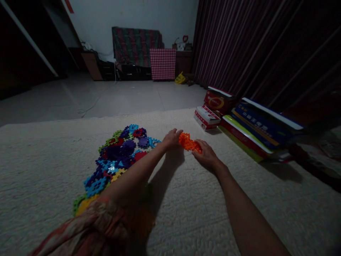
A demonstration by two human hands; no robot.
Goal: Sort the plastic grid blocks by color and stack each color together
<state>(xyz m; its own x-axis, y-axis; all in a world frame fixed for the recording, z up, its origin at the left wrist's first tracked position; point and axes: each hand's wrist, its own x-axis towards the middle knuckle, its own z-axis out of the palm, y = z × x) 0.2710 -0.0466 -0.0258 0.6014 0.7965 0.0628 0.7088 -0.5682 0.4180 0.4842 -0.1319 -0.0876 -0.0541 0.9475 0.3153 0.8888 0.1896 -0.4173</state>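
Note:
Several orange plastic building pieces [188,142] with notched edges lie in a cluster between my two hands, low over or on the pale quilted mat. My left hand [172,139] grips the cluster's left end, fingers curved around it. At the other end, my right hand [205,153] has its thumb and fingers closed on the orange pieces. Whether the pieces are joined together is hard to see in the dim light. Left of my hands spreads a heap of similar gear-edged building pieces [128,147] in blue, purple, red, green and yellow, partly covered by my left forearm.
A small white and red box [207,117] stands beyond my right hand, before a red box [217,101]. Farther right sits a large blue carton [266,122] above a red and green one [243,138]. A cable [90,107] lies on the tiled floor past the mat.

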